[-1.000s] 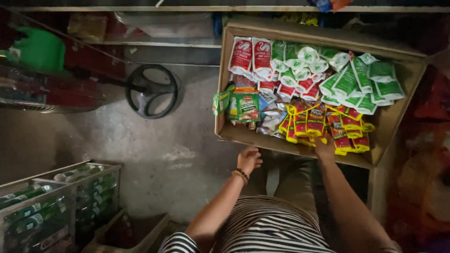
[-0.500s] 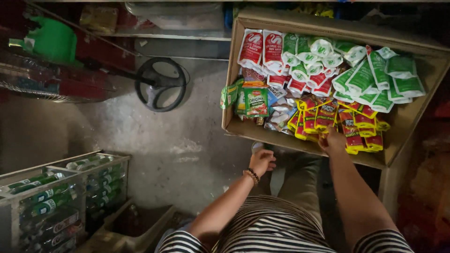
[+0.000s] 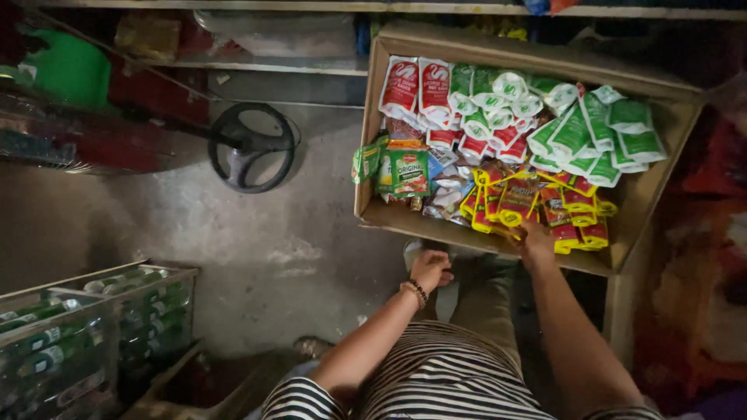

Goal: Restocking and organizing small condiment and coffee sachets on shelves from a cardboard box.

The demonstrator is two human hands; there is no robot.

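A cardboard box (image 3: 373, 101) lies open ahead of me, packed with red, green and yellow sauce pouches. My right hand (image 3: 535, 236) reaches over the box's near edge and touches the yellow-and-red pouches (image 3: 517, 198). My left hand (image 3: 429, 269) hangs below the box's near edge, fingers curled, with a beaded bracelet at the wrist; nothing shows in it. Green pouches (image 3: 580, 132) fill the right side and red-and-white pouches (image 3: 416, 85) the far left corner.
A black round fan base (image 3: 250, 148) lies on the grey concrete floor to the left. Crates of green bottles (image 3: 70, 342) stand at the lower left. A green container (image 3: 70, 70) and shelves are at the back. My striped shirt fills the bottom.
The view has shifted so the box sits higher right. My right hand has reached further over the box edge onto the yellow pouches; my left hand has dropped lower, away from the box.
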